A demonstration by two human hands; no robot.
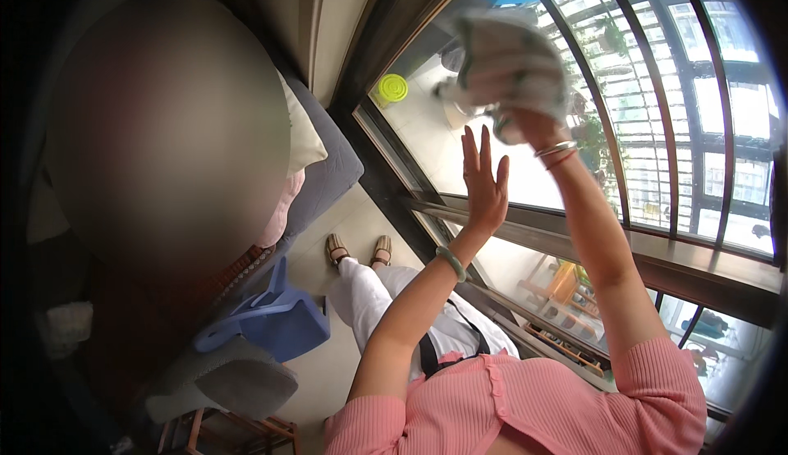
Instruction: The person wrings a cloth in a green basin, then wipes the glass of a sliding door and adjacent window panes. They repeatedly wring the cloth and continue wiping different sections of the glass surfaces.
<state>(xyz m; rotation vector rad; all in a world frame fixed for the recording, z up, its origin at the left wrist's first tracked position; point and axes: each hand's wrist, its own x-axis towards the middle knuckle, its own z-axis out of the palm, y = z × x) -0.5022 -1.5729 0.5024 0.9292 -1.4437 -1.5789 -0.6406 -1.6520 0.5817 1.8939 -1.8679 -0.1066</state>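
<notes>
My right hand (pixel 535 125) is raised against the glass door (pixel 427 155), holding a white cloth (pixel 509 59) with dark green edging. Cloth and hand are smeared by motion, and most of the fingers are hidden under the fabric. Below and to the left, my left hand (pixel 486 184) is held up with its fingers stretched out and nothing in it. Whether its palm touches the pane, I cannot tell.
Dark metal bars (pixel 603 102) cross the glass on the right. A yellow-green round-lidded container (pixel 392 88) shows through the pane. At left are a blue plastic chair (pixel 287 320), a grey-blue sofa (pixel 324 172) and a large blurred patch.
</notes>
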